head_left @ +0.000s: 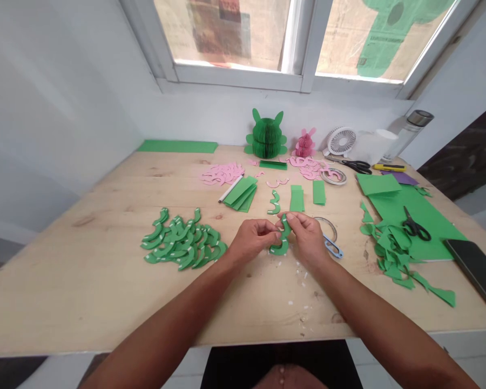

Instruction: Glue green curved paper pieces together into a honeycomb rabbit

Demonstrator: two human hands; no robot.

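A wavy green paper cutout [280, 249] is held upright above the table's middle, between both hands. My left hand [251, 239] is closed, its fingers pinching the cutout's left side. With thumb and fingertips, my right hand [306, 233] grips the upper end. Just beyond the hands lies another wavy green strip [274, 202] with small white marks. To the left is a heap of similar green cutouts [186, 240], also marked with white bits. A roll of tape [328, 227] and a light blue cutter [332, 247] lie beside my right wrist.
Green paper scraps [392, 251], black scissors [415, 226] and a phone [476, 273] lie at right. Folded green paper [242, 194] and pink cutouts [222, 174] sit farther back. Green [266, 138] and pink [305, 145] honeycomb paper figures, a fan [341, 141] and a bottle [409, 132] stand along the wall.
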